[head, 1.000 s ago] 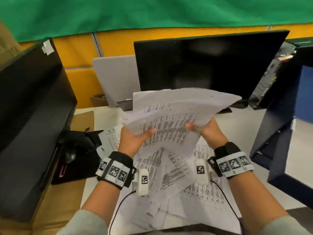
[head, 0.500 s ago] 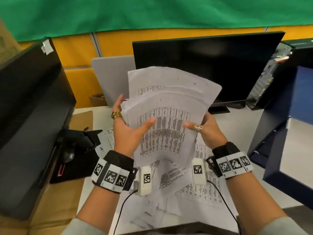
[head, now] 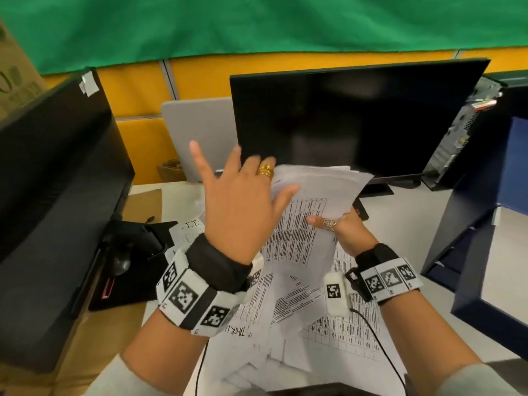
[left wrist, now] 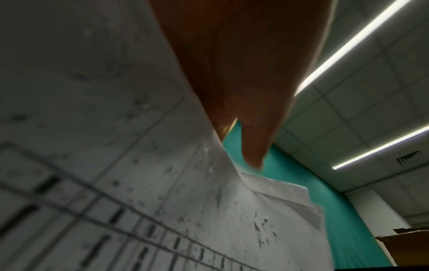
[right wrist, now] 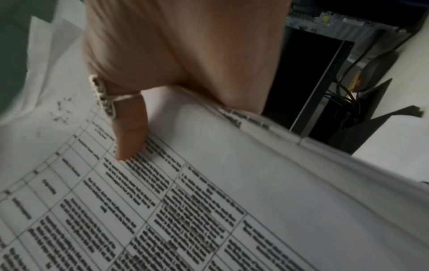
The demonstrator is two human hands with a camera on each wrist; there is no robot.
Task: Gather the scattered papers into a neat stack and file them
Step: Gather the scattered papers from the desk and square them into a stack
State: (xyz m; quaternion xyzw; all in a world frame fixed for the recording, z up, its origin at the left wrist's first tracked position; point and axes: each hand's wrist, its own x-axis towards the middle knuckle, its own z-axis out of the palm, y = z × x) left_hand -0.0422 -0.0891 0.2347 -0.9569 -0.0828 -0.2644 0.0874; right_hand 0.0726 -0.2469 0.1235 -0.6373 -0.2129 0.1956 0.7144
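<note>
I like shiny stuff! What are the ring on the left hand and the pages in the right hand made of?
The ring looks like gold-coloured metal: it is yellow and glints, though real gold or plating cannot be told. The pages look like thin white matte paper: they bend and curl at the edges and carry printed black tables. The right hand pinches them, while the left hand is spread flat against them.

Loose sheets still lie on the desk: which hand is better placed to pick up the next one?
Left. The left hand is open, fingers spread beside the held stack, while the right hand pinches that stack. Loose sheets lie just below.
</note>
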